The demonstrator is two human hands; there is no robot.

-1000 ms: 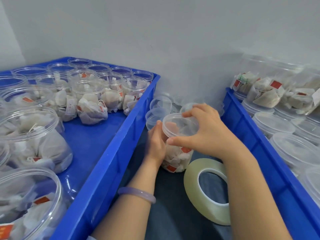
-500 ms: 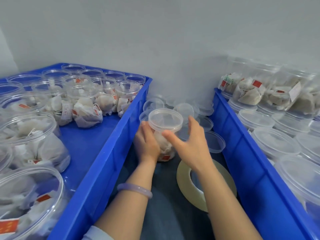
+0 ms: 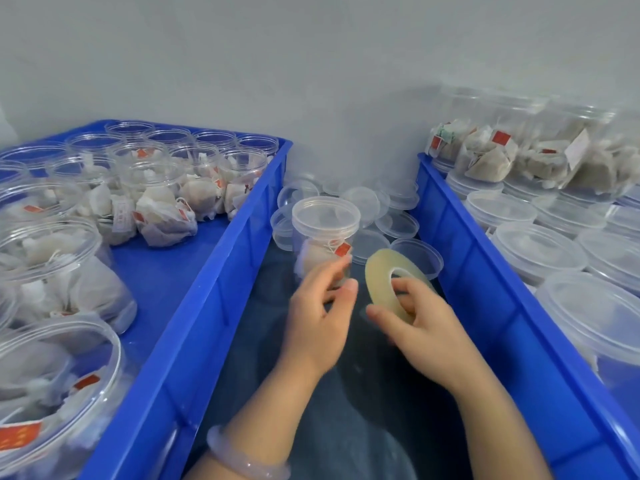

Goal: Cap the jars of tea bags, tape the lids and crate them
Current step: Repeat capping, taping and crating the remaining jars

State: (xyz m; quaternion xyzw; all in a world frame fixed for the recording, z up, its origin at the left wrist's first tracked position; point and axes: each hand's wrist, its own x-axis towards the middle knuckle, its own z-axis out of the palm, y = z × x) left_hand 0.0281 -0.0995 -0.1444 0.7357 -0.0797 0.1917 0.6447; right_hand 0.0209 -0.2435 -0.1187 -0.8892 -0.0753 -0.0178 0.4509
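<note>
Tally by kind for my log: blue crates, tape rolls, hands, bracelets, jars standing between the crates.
Blue crates: 2, left crate, right crate
Tape roll: 1
Hands: 2, left hand, right hand
Bracelet: 1
Capped jar between the crates: 1
Total: 7

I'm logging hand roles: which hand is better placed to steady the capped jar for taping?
Left, probably. The left hand sits right in front of the capped jar, at its lower wall, while the right hand grips the tape roll, a finger through its core.

L hand (image 3: pixel 318 317) fingers curled, thumb fwd (grip unclear, blurred); R hand (image 3: pixel 426 323) grips tape roll (image 3: pixel 377 271), fingers thru its core.
</note>
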